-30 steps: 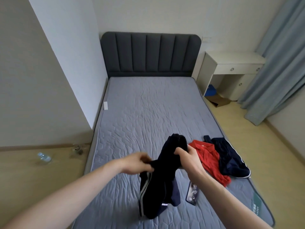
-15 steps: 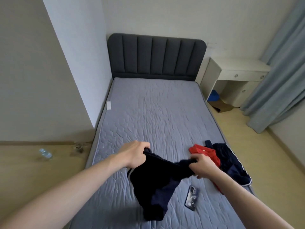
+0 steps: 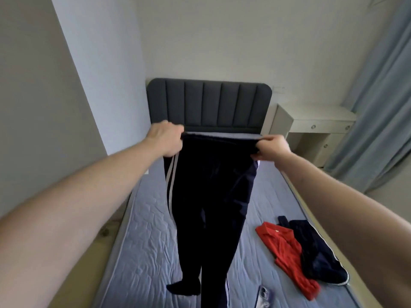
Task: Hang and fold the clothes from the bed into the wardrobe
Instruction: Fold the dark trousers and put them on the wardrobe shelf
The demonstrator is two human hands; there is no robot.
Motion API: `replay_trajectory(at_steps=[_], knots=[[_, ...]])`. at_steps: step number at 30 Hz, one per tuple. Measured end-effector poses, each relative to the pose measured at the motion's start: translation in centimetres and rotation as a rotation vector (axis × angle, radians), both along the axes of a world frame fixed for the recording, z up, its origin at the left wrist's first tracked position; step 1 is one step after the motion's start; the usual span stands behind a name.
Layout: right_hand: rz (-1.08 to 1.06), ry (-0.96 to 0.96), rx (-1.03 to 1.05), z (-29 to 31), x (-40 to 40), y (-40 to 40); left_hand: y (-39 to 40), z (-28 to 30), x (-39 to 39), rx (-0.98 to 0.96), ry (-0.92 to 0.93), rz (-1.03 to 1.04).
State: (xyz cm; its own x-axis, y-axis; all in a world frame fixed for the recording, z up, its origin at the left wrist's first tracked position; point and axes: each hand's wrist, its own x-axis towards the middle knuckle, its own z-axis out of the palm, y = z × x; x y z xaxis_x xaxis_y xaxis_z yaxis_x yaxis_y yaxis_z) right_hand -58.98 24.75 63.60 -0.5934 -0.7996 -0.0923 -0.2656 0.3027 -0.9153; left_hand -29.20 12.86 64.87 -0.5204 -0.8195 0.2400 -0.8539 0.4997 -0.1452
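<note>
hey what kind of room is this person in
Most likely a bedroom: a bed with a bare quilted mattress and padded headboard, a white bedside desk, and curtains at the right.

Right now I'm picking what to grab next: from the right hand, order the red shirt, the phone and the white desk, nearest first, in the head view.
1. White desk: just right of the right hand, behind it.
2. Red shirt: below, on the bed's right side.
3. Phone: farthest, at the mattress's near end.
</note>
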Motion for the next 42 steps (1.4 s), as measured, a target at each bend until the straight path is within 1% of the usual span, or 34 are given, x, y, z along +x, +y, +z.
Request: replay_trajectory(at_steps=[4, 7, 10, 13, 16, 18, 20, 24, 28, 32, 36, 39, 42], knots=[[0.008, 0.001, -0.249, 6.9, -0.6, -1.9, -2.2, 8.0, -0.5, -0.203, 0.131, 0.003], [0.017, 0.039, -0.377, 9.4, -0.7, -2.1, -2.2, 11.1, -0.3, -0.299, 0.197, -0.016], [0.023, 0.133, -0.444, 9.2, -0.7, -1.5, -1.4, 11.1, 0.2, -0.329, 0.252, -0.072], [0.043, 0.198, -0.437, 6.7, -0.7, -0.1, -0.3, 8.1, 0.8, -0.290, 0.309, -0.117], [0.072, 0.294, -0.357, 1.4, -0.7, 1.9, 1.4, 1.8, 1.2, -0.175, 0.348, -0.169], [0.104, 0.297, -0.281, -4.0, -0.4, 3.7, 3.2, -3.9, 1.6, -0.037, 0.380, -0.196], [0.121, 0.275, -0.162, -10.2, -0.2, 5.6, 5.2, -10.5, 2.0, 0.134, 0.375, -0.202], [0.174, 0.226, 0.144, -23.3, 0.6, 9.8, 9.6, -24.6, 2.7, 0.461, 0.261, -0.126], [0.269, 0.174, 0.410, -35.9, 1.4, 13.6, 14.4, -38.1, 2.6, 0.655, 0.127, -0.056], [0.375, 0.144, 0.633, -47.5, 2.1, 17.9, 19.5, -49.7, 3.3, 0.852, -0.044, 0.013], [0.506, 0.173, 0.789, -56.8, 3.1, 21.9, 24.4, -58.5, 4.3, 0.985, -0.202, 0.061], [0.583, 0.166, 0.888, -61.9, 3.6, 24.7, 27.2, -63.4, 4.8, 1.031, -0.280, 0.050], [0.649, 0.193, 0.950, -65.8, 3.6, 26.4, 28.9, -67.2, 4.9, 1.098, -0.307, 0.020]])
